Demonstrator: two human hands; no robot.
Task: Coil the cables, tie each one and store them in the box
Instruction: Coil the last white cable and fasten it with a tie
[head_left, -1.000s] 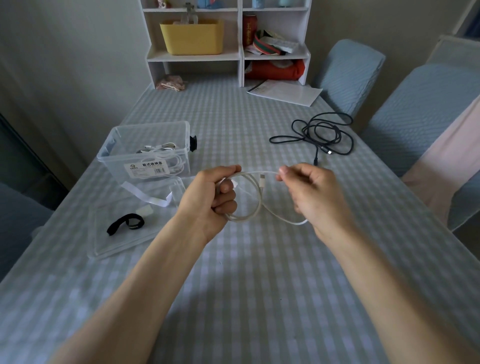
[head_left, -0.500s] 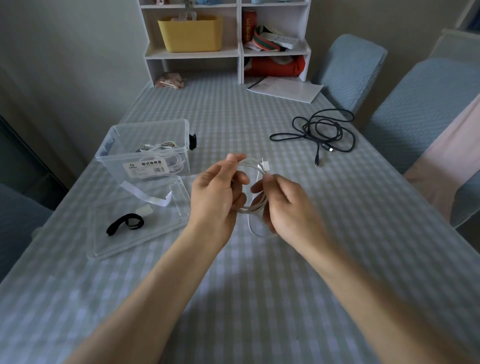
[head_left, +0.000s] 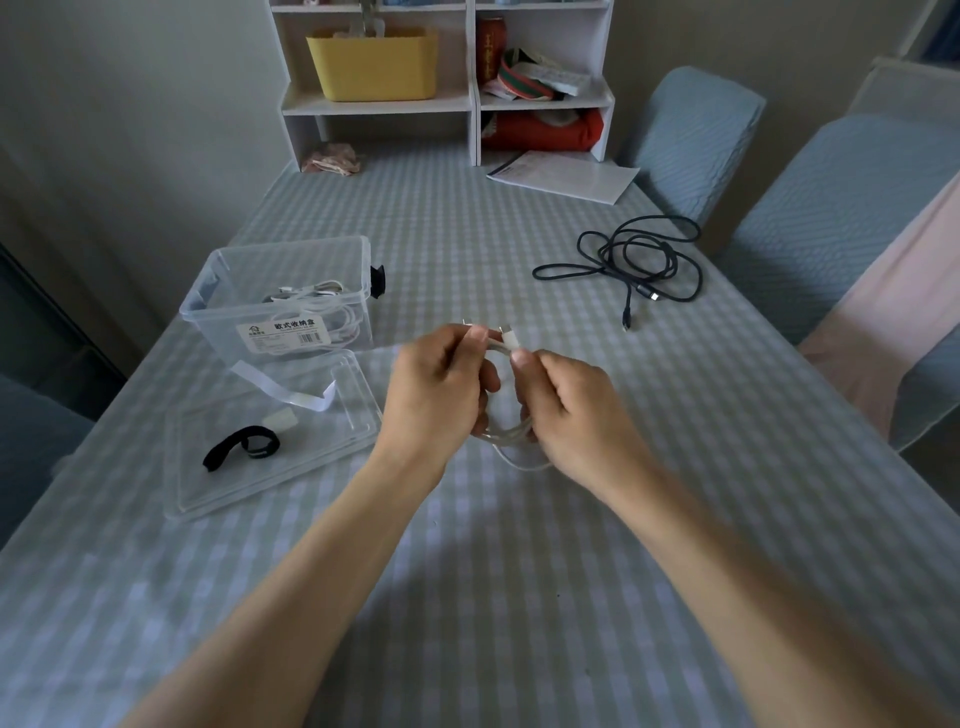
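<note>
While gripping white cable coil in left hand, pinching its plug end with right hand; black cable far right, box left.

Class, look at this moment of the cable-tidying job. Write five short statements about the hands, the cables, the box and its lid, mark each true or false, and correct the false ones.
1. Both hands hold the white cable. True: the left hand and the right hand grip its coil.
2. The black cable is already in the box. False: it lies loose on the table, to the right.
3. The clear box holds white cable. True.
4. The black strap is wrapped around the white cable. False: it lies on the clear lid.
5. The lid is on the box. False: it lies on the table in front of the box.
</note>
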